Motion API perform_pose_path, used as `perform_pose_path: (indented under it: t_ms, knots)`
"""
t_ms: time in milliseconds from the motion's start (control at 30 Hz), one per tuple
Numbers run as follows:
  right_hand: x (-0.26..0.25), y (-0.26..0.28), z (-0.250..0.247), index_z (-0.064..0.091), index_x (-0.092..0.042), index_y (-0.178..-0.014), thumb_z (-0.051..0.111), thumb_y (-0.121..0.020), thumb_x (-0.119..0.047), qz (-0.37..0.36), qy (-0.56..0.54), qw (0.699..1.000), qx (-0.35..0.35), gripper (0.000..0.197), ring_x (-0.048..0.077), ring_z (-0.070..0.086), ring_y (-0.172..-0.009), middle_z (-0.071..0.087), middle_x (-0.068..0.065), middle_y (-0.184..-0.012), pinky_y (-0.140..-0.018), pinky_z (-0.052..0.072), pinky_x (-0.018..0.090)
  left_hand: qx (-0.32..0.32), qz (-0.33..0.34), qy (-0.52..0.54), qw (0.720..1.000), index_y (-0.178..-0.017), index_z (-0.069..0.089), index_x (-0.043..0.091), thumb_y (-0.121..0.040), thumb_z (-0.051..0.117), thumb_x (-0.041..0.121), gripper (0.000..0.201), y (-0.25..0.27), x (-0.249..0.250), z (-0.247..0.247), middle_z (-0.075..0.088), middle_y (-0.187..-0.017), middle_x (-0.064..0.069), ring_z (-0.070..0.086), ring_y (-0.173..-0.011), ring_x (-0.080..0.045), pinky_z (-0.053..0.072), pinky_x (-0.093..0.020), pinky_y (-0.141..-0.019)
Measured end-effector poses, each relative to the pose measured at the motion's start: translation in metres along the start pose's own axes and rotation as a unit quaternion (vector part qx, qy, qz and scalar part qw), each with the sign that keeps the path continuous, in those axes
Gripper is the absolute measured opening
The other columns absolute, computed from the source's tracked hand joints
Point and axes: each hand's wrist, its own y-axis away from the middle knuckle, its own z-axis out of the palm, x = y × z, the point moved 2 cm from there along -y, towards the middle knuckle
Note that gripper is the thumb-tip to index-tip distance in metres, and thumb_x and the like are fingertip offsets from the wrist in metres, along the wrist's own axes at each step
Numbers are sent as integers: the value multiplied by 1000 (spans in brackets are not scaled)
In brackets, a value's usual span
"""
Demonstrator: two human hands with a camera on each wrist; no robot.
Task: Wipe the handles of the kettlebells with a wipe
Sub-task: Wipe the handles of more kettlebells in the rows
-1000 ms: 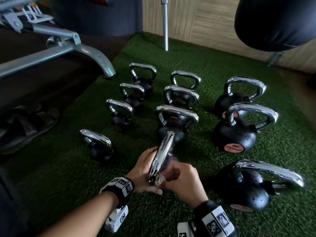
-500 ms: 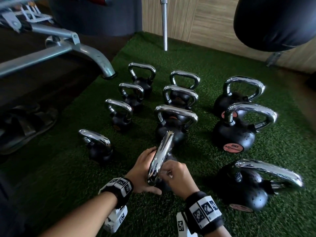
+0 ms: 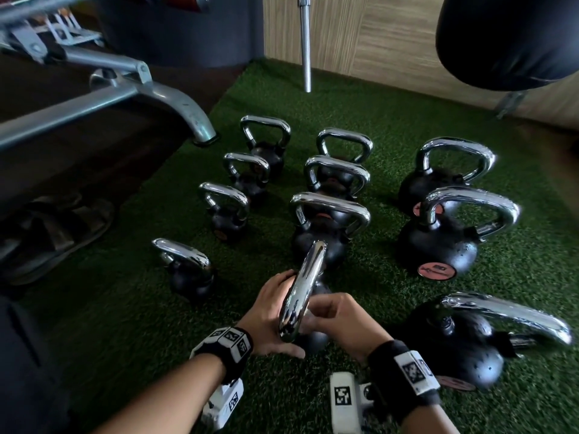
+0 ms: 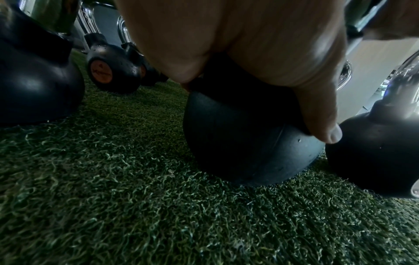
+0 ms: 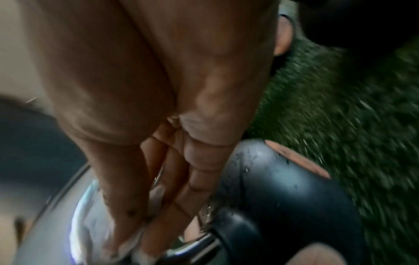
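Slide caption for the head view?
Left hand holds the kettlebell while the right hand rubs a wipe on its chrome handle.

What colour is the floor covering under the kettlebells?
Dark green turf, best seen in the head view.

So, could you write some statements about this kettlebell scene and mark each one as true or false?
1. The left-hand grip holds the black body of the kettlebell being wiped. True.
2. The right-hand grip presses a white wipe on the chrome handle. True.
3. This kettlebell stands on a wooden floor. False: it stands on green turf.
4. It is in the right-hand row. False: it is at the front of the middle row, and the larger kettlebells are to its right.
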Motion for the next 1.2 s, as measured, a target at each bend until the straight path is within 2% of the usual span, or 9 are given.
perform_pose_path:
  t_ms: [167, 267, 400, 567, 733, 800, 933, 1100, 1200]
  knots:
    - [7, -14, -3, 62, 10, -119, 69, -85, 6, 0, -321, 944, 78, 35, 24, 74, -85, 73, 22, -101, -83, 62, 31, -2, -6, -7, 1000, -156, 7, 40, -51, 90, 69, 137, -2, -2, 2, 7, -165, 3, 10, -156, -23, 24, -53, -124]
    - [6, -19, -6, 57, 8, -120, 77, -79, 3, -7, -360, 929, 86, 46, 21, 75, -83, 73, 19, -97, -80, 63, 28, -7, -15, -1, 1000, -154, 0, 49, -49, 92, 65, 140, -3, 0, 1, 11, -164, -2, 11, -156, -23, 22, -49, -125]
    - [5, -17, -5, 62, 8, -111, 97, -62, -8, -14, -311, 949, 54, 62, 27, 76, -86, 74, 24, -99, -79, 63, 33, -7, -14, 2, 1000, -157, 5, 37, -48, 92, 66, 142, -3, -3, 2, 11, -165, -4, 9, -156, -24, 22, -50, -125]
    - [-7, -34, -16, 65, 1, -99, 101, -45, -20, -77, -287, 923, 243, 68, 24, 76, -76, 77, 20, -91, -66, 63, 31, -11, 9, -31, 999, -159, 21, 10, -55, 87, 72, 138, -4, -2, 3, 17, -165, -7, 5, -157, -23, 21, -52, -125]
    - [-12, -33, -18, 65, 0, -89, 87, -66, 1, -91, -119, 934, 325, 32, 20, 73, -75, 77, 16, -85, -68, 60, 28, -9, -10, -7, 1000, -157, -1, 45, -54, 88, 71, 139, -2, -2, 1, 5, -166, 5, 1, -156, -17, 19, -49, -127]
    - [-13, -34, -20, 66, -3, -85, 83, -70, 14, -86, -44, 928, 361, 28, 20, 72, -72, 77, 14, -81, -66, 60, 29, -14, -17, -2, 1000, -155, -4, 48, -53, 88, 71, 140, -2, -1, 1, 1, -165, 10, -1, -156, -14, 17, -47, -127]
    - [-20, -46, -22, 68, -18, -76, 84, -65, 2, -35, 113, 879, 463, 28, 16, 70, -68, 74, 1, -73, -65, 57, 27, -19, -16, -15, 1000, -161, 11, 25, -54, 85, 75, 139, -2, -3, 2, 6, -167, 1, -1, -157, -19, 20, -53, -125]
    - [-23, -54, -12, 66, -19, -75, 86, -75, -22, 34, 159, 844, 511, 20, 4, 62, -65, 69, -8, -70, -59, 44, 15, -10, 1, -30, 999, -155, -11, 47, -58, 83, 75, 138, -2, -4, 2, 8, -166, -3, 3, -157, -26, 23, -59, -123]
    - [-24, -55, -15, 64, -18, -86, 84, -77, -17, 34, 145, 846, 511, 22, 2, 61, -66, 68, -8, -70, -52, 40, 6, -20, -8, -26, 999, -152, -16, 52, -57, 83, 73, 139, -1, -2, 1, 3, -166, 2, -1, -157, -22, 20, -57, -124]
